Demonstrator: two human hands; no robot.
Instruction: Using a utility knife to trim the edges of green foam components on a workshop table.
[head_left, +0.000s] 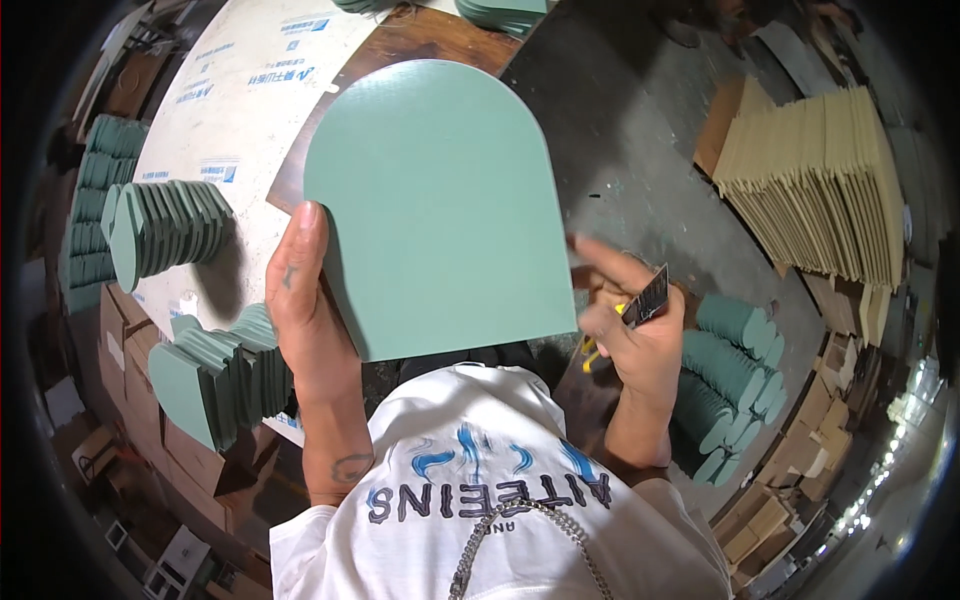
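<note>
A pale green board (440, 210) with a rounded top and a straight lower edge is held up in front of me. My left hand (306, 300) grips its left edge, thumb on the face and the other fingers hidden behind. By the lower right edge, my right hand (645, 345) is closed around a yellow and black tool, apparently a utility knife (648, 298). The index finger of that hand points toward the board's edge and is blurred; whether it touches the board I cannot tell.
A white printed sheet (260, 60) covers the table at left, with rows of green boards (185, 225) standing on it. More green pieces (725, 350) are stacked at right. Behind them stands a bundle of tan panels (810, 190). Cardboard boxes (140, 380) lie at lower left.
</note>
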